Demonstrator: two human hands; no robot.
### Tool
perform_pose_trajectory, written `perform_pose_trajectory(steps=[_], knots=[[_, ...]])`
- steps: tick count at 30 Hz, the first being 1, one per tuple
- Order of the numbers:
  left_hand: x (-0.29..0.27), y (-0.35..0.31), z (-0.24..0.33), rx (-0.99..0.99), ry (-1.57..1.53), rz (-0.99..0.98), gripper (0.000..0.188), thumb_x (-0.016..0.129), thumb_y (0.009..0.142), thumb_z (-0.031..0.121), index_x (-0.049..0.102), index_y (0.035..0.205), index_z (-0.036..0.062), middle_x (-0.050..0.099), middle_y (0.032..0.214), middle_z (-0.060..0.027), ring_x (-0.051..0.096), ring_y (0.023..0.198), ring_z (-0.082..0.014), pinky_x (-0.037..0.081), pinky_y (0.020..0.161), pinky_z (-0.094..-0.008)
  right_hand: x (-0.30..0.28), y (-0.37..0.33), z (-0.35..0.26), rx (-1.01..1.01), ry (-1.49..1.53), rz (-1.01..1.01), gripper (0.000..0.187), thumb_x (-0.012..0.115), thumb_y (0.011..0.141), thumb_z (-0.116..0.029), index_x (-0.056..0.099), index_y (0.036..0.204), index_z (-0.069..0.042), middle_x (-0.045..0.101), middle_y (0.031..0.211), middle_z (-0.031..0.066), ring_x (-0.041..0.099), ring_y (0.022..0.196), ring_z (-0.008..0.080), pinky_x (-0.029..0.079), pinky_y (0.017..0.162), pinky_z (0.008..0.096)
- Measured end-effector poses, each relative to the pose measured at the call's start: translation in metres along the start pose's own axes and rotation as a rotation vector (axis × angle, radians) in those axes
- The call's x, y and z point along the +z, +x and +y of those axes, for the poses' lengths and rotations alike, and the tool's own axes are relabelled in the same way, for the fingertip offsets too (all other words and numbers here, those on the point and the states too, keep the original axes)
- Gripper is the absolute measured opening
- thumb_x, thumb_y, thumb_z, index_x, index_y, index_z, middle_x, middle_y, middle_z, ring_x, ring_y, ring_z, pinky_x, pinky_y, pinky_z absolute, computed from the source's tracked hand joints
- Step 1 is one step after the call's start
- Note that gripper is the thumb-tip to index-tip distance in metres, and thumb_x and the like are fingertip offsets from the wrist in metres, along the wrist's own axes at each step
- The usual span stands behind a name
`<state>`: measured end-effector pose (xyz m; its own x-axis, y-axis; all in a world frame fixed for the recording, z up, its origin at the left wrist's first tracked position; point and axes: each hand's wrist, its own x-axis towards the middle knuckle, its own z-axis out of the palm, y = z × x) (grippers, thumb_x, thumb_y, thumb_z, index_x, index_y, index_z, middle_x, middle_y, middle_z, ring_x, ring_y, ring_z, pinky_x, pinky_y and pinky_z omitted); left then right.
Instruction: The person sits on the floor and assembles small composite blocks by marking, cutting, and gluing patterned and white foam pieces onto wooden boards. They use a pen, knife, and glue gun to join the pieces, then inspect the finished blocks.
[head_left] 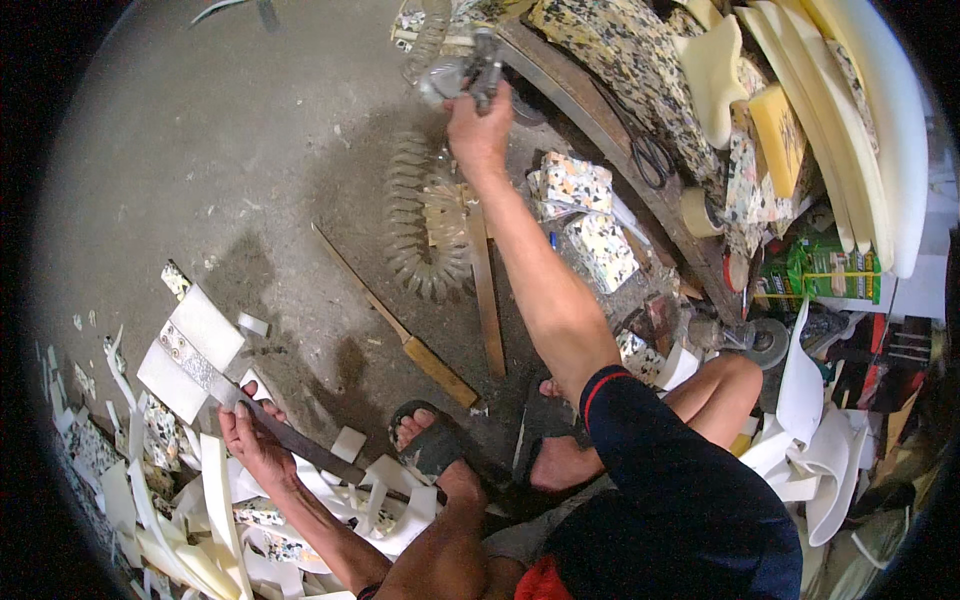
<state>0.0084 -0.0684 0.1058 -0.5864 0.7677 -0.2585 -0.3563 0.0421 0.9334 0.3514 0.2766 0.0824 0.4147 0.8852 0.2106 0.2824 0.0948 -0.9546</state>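
Observation:
My left hand (255, 425), at the lower left, is closed round a long flat grey strip (310, 447). At the strip's far end, white foam pads (212, 328) lie to either side, with small round marks on the strip between them. Farther out, my right arm is stretched toward the top middle. My right hand (480, 130) is closed on a metal spray gun (484, 72), blurred, with a clear rounded cup (442, 80) beside it. A clear coiled hose (410, 200) lies on the floor left of my right forearm.
A long-bladed knife (438, 368) and a wooden strip (485, 290) lie before my feet. Speckled foam blocks (602, 250), black-handled scissors (652, 160) and a tape roll (700, 212) are at the right. White foam offcuts (215, 500) heap up at lower left. Foam sheets (830, 110) stand at upper right.

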Motion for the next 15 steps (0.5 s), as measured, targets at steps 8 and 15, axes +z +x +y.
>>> perform_pose_trajectory(steps=[8, 15], knots=[[0.005, -0.004, 0.001, -0.05, -0.01, 0.004, 0.065, 0.059, 0.101, 0.025, 0.027, 0.156, 0.0103, 0.064, 0.119, -0.0184, 0.062, 0.071, -0.017, 0.055, 0.056, -0.028, -0.049, -0.006, 0.028, -0.017, -0.112, 0.101, 0.056, 0.059, 0.089, -0.016, 0.043, 0.138, 0.007, 0.061, 0.12, 0.0324, 0.061, 0.111, 0.0451, 0.046, 0.097, 0.048], [0.025, -0.006, 0.006, -0.015, -0.075, -0.107, 0.068, 0.065, 0.097, 0.02, 0.029, 0.154, 0.0124, 0.045, 0.149, -0.0243, 0.065, 0.075, -0.0204, 0.06, 0.061, -0.0298, -0.107, -0.011, 0.014, -0.126, -0.591, -0.33, 0.083, 0.078, 0.081, -0.031, 0.04, 0.142, 0.01, 0.05, 0.14, 0.0321, 0.049, 0.132, 0.0448, 0.038, 0.113, 0.046]])
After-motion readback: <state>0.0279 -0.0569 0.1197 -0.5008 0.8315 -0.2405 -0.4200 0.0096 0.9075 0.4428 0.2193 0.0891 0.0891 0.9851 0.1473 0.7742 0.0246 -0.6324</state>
